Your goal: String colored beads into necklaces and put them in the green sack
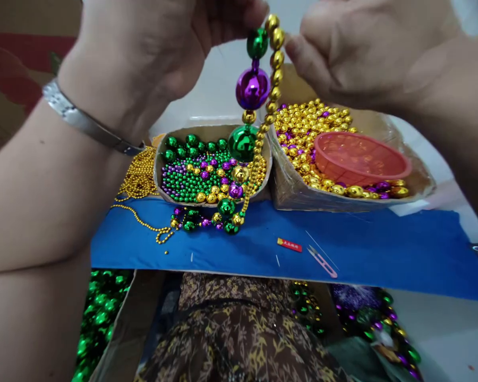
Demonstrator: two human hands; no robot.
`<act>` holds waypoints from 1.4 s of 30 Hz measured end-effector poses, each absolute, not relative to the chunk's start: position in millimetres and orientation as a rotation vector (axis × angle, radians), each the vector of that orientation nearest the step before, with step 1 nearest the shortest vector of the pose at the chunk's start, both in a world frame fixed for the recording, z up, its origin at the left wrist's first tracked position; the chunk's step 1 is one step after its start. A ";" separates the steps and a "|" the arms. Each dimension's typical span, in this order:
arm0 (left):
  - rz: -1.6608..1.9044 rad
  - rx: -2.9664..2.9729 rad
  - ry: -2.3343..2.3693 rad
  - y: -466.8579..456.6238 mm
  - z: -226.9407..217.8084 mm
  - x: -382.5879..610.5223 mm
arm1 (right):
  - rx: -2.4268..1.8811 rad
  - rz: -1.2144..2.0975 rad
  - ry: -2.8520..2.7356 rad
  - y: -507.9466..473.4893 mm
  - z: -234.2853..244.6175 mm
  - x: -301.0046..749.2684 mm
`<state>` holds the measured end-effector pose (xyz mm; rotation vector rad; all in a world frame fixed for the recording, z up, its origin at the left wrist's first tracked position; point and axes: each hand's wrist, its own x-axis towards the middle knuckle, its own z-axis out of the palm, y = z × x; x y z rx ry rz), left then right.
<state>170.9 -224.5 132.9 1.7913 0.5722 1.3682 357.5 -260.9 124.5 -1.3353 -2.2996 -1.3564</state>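
Note:
Raised at the top of the head view, my left hand (pixel 159 37) and my right hand (pixel 342 48) hold up a bead necklace (pixel 253 89). Large green, purple and gold beads make up one strand, and smaller gold beads the other. Its lower part trails onto the blue cloth in front of a cardboard box of loose beads (pixel 191 178). My left fingertips close near the top green bead, partly cut off by the frame edge. My right thumb and fingers are pressed together beside the upper gold beads; the exact grip is partly hidden.
Gold beads fill a larger box (pixel 298 199), where a red plastic basket (pixel 362 156) rests. On the blue cloth (pixel 382 249) lie pink thread snips (pixel 322 262), a needle and a small red packet (pixel 289 244). Gold bead strings (pixel 141 172) lie left; green beads (pixel 103 302) sit below.

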 end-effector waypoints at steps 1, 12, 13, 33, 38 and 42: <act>1.401 1.796 0.554 -226.8 129.8 172.0 | -1.349 -1.367 -2.288 -260.1 121.6 358.6; 1.271 1.856 0.322 -219.2 65.8 165.6 | -1.089 -0.741 -2.452 -239.9 60.0 377.6; 1.244 1.821 0.337 -218.4 58.1 166.7 | -1.083 -0.726 -2.484 -239.1 52.0 378.4; 1.009 2.359 0.639 -228.8 -43.3 195.6 | -1.584 -0.389 -2.372 -278.8 -50.7 387.6; 1.040 2.213 0.695 -230.1 -51.5 206.5 | -1.527 -0.621 -2.314 -284.3 -63.6 387.1; 1.026 1.717 0.741 -226.0 -57.7 212.4 | -1.501 -0.748 -2.222 -288.3 -78.5 382.9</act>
